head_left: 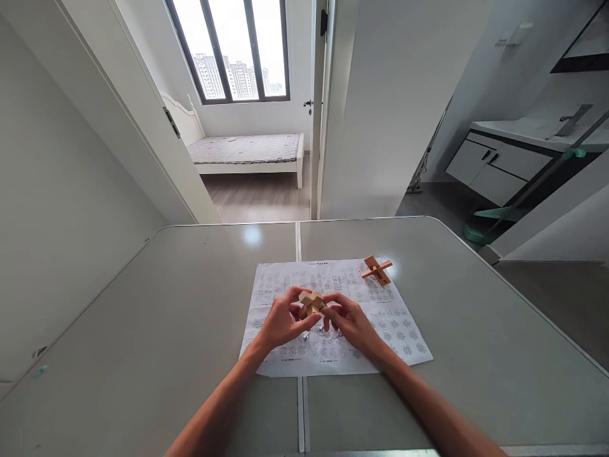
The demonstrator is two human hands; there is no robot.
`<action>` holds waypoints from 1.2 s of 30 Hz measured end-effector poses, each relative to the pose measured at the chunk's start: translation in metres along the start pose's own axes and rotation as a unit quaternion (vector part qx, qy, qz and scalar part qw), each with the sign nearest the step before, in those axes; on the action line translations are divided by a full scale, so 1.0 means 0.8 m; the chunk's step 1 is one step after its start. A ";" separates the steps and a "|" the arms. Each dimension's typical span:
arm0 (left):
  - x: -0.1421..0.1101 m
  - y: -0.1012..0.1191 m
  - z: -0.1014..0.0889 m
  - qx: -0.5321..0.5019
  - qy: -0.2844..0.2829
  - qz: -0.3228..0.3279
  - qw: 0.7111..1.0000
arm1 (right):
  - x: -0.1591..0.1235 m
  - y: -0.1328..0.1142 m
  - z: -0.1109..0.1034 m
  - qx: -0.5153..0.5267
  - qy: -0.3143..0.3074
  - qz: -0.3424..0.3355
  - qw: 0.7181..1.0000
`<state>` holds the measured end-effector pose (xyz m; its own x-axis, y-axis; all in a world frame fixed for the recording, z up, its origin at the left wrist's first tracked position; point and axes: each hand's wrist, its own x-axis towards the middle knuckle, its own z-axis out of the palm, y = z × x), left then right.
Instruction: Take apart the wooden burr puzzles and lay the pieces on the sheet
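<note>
Between my two hands is a small wooden interlocking puzzle [312,301] of pale, angular pieces. My left hand [284,320] is closed around its left side, with the thumb along the near edge. From the right, the fingertips of my right hand [349,320] pinch the puzzle's other side. Both hands hover over a printed sheet [285,363] covered with small line diagrams. Another wooden puzzle [377,271], made of crossed flat pieces, lies on the sheet's far right corner. My fingers hide part of the held puzzle.
The sheet lies on a grey table [166,330] with a metal seam [301,412] down its middle. Beyond the table, a doorway shows a bed [247,149] under a window [233,57]. A vanity cabinet [499,162] stands at the far right.
</note>
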<state>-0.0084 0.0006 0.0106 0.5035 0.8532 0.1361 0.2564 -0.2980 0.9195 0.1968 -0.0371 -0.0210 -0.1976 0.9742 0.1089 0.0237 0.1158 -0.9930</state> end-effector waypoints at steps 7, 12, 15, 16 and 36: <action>-0.006 -0.009 0.011 0.076 0.066 0.005 0.995 | -0.001 0.002 0.004 -0.012 0.015 -0.007 1.000; -0.006 -0.017 0.010 0.075 0.018 0.002 0.997 | 0.001 0.007 0.002 0.015 0.020 0.007 1.000; -0.006 -0.021 0.009 0.082 -0.009 0.003 0.997 | 0.005 0.007 0.000 0.043 0.018 0.014 0.999; -0.005 -0.021 0.010 0.087 -0.015 0.004 0.996 | 0.006 0.007 0.000 0.052 0.014 0.014 0.998; 0.000 -0.005 0.025 -0.021 0.015 -0.005 1.000 | 0.006 -0.005 0.010 0.148 -0.104 0.059 0.982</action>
<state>0.0070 -0.0065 -0.0003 0.4757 0.8689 0.1367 0.2271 -0.2714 0.9353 0.1878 -0.0342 -0.0166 -0.4082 0.9128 0.0103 -0.2216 -0.0881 -0.9712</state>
